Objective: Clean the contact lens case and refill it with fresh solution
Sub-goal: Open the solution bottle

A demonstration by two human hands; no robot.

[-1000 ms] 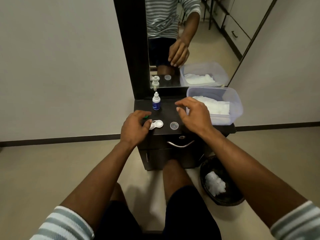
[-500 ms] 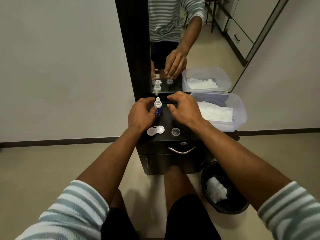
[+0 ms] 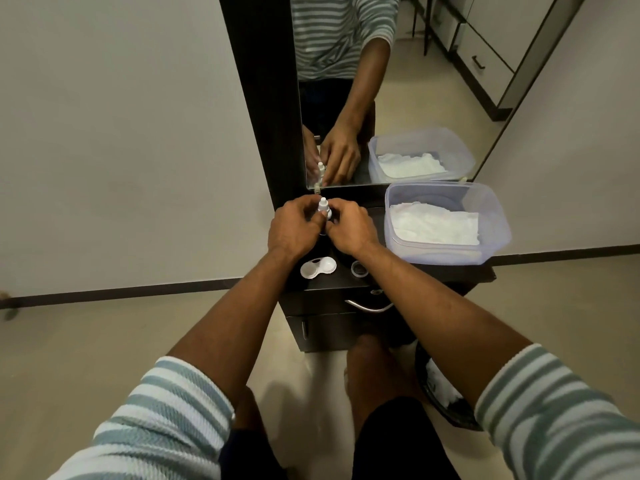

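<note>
A small white solution bottle (image 3: 323, 206) stands upright near the back of the dark cabinet top (image 3: 341, 280). My left hand (image 3: 294, 228) and my right hand (image 3: 349, 228) are both closed around its lower half, so only its white neck and cap show. The white contact lens case (image 3: 318, 267) lies open on the cabinet top, in front of my hands and untouched. To the right of the case sits a small clear cap (image 3: 359, 269).
A clear plastic tub (image 3: 485, 216) with white tissues stands at the right of the cabinet top. A mirror (image 3: 398, 88) rises behind. A black bin (image 3: 446, 407) with crumpled tissue sits on the floor at the right. The cabinet has a drawer handle (image 3: 369, 306).
My left hand let go of the lens case and both hands moved back to the bottle, closing around it. The case stays where it lay.
</note>
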